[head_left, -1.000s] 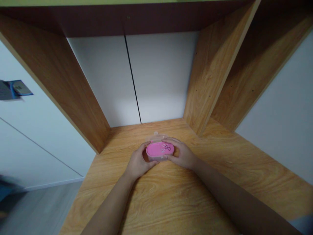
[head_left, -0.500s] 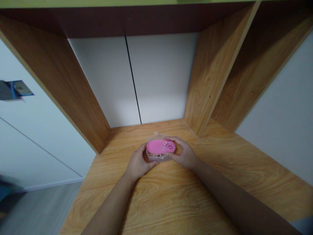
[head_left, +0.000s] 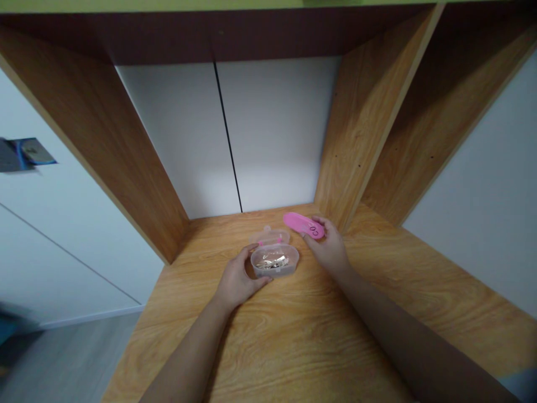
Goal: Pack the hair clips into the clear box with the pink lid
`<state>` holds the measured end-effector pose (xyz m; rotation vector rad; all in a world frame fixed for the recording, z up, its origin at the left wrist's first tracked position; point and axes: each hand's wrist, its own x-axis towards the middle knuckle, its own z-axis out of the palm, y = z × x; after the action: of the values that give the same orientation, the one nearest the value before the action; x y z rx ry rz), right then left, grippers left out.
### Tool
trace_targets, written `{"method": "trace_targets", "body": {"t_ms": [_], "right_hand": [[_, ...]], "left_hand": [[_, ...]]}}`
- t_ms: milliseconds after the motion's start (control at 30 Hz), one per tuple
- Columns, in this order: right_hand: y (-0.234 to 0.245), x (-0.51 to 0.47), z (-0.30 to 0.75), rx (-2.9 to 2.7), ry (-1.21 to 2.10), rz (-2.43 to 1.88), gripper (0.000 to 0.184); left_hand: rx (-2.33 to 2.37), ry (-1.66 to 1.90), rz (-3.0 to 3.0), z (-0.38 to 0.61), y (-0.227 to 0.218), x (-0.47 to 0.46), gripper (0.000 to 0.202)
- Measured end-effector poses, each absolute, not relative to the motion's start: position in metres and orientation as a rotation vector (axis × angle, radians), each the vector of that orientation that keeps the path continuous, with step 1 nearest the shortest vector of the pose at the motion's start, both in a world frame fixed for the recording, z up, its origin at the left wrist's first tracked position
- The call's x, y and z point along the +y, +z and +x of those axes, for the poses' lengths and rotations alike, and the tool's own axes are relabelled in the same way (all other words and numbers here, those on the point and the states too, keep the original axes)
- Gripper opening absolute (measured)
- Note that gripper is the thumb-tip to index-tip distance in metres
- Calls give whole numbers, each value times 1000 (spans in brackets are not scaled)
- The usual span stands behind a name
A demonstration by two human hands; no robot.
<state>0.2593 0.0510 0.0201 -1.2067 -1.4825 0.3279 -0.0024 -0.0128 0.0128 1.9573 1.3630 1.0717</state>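
Observation:
A small clear plastic box [head_left: 274,271] stands on the wooden surface, its hinged clear lid [head_left: 274,235] folded open behind it. Inside lie several small shiny metallic pieces [head_left: 272,261], too small to name. My left hand [head_left: 237,280] grips the box's left end, thumb along the front and fingers at the back. To the right, my right hand [head_left: 329,246] pinches a flat pink oval cover [head_left: 300,221] by its right end. Dark ring marks show on the cover, which is tilted and held up apart from the box.
The wooden surface [head_left: 268,341] runs under both forearms. Upright wood panels stand at the left [head_left: 104,145] and right [head_left: 369,123], with a white back panel [head_left: 277,134] between them. A dark shelf underside [head_left: 210,36] hangs overhead.
My right hand has lifted the pink oval cover off the box and moved it right and back, uncovering the metallic pieces. My left hand has stayed on the box.

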Motion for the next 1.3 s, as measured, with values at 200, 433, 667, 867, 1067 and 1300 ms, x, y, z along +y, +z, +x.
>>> {"method": "trace_targets", "body": {"t_ms": [200, 433, 667, 867, 1067, 1300], "right_hand": [[12, 66, 278, -1399, 295, -1458, 61], [6, 79, 305, -1521, 209, -1543, 70], [-3, 91, 322, -1552, 329, -1654, 65], [1, 89, 321, -1514, 390, -1674, 60], [-2, 94, 324, -1428, 456, -1655, 45], [-3, 93, 327, -1421, 441, -1638, 34]], "left_hand": [[1367, 1077, 1959, -3, 13, -12, 79], [1332, 1098, 1941, -2, 14, -14, 78], [1346, 1108, 1960, -2, 14, -13, 79], [1349, 1103, 1973, -3, 12, -12, 77], [1359, 1105, 1975, -2, 14, -13, 77], [1371, 1080, 1980, -3, 14, -13, 78]]}}
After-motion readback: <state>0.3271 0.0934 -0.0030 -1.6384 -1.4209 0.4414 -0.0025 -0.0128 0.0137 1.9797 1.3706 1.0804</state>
